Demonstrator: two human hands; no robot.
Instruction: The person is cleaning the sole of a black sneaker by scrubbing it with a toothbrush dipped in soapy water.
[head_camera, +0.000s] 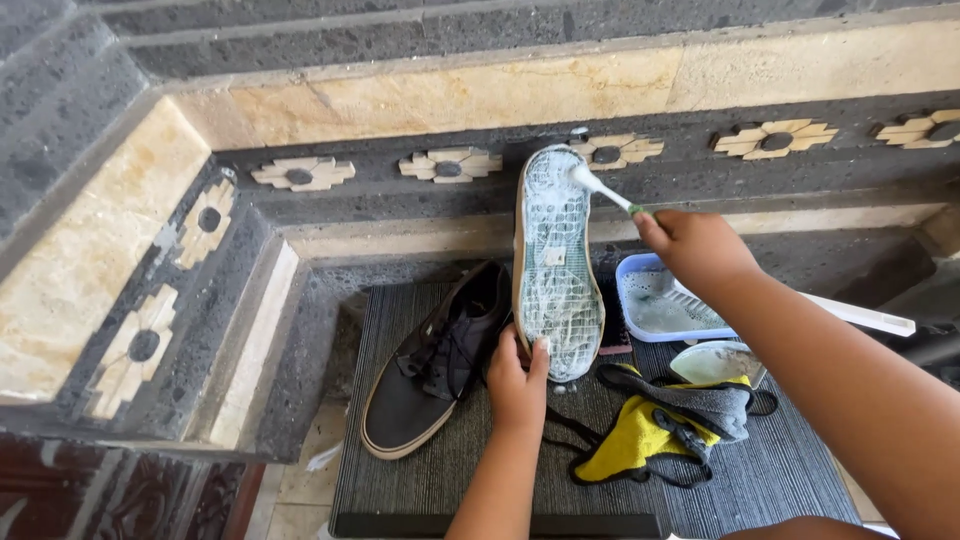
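**Soapy shoe sole under the brush**

From the head view I see both of my hands over a dark ribbed mat (400, 480) that lies on the floor, in front of a stone wall with flower-shaped tiles.

My left hand (515, 385) grips the heel end of an upturned shoe (555, 260), near the middle of the mat. The fingers are closed around this end, with the thumb on the sole. The sole faces me, it is covered with white foam, and the toe end points away, toward the far edge of the mat and the wall.

My right hand (695, 245) is clenched around a small brush with a white neck (600, 190). The brush head touches the sole near the toe, on its right side.

The second dark shoe (435, 365) lies on its sole at the left part of the mat, just beside the held one. Near the far right corner stands a blue tray with soapy water (665, 305). A yellow and grey cloth (660, 425) lies crumpled at the right side of the mat, near my right forearm.
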